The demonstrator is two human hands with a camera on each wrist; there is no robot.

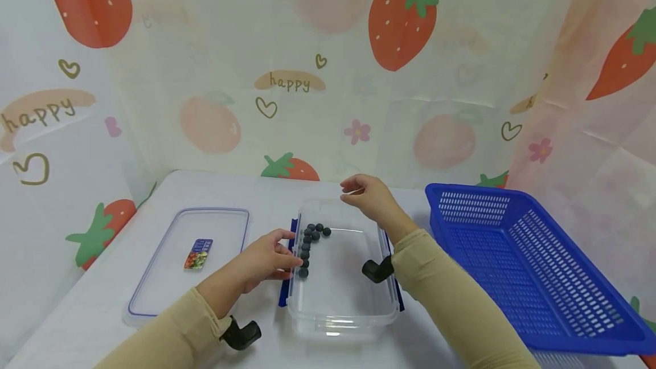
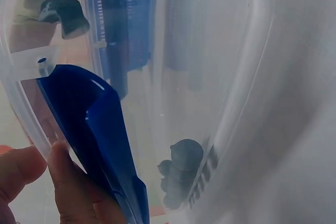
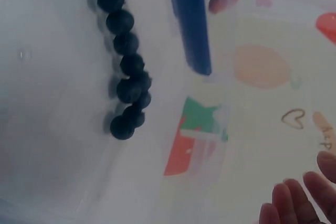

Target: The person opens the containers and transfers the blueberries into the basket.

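Box (image 1: 342,320) short of the bench's (image 1: 271,201) far edge: probably light, slick, best gripped by its sides; left hand (image 1: 265,262) pinches one, right hand (image 1: 376,199) half-curled, empty.

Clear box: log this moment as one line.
left hand: holding box side; right hand: raised, seemingly empty; dark balls: inside; lid: left of box

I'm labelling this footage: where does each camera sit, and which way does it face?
Head: on the head, facing forward and down at the box, lid and basket; the left hand, right hand and sleeves show.
Left wrist: faces the box's side and blue clip; left fingers show lower left.
Right wrist: faces into the box; right fingers show lower right, left fingers at top.
Shared: both wrist views show the dark balls, the left wrist's through the clear wall.
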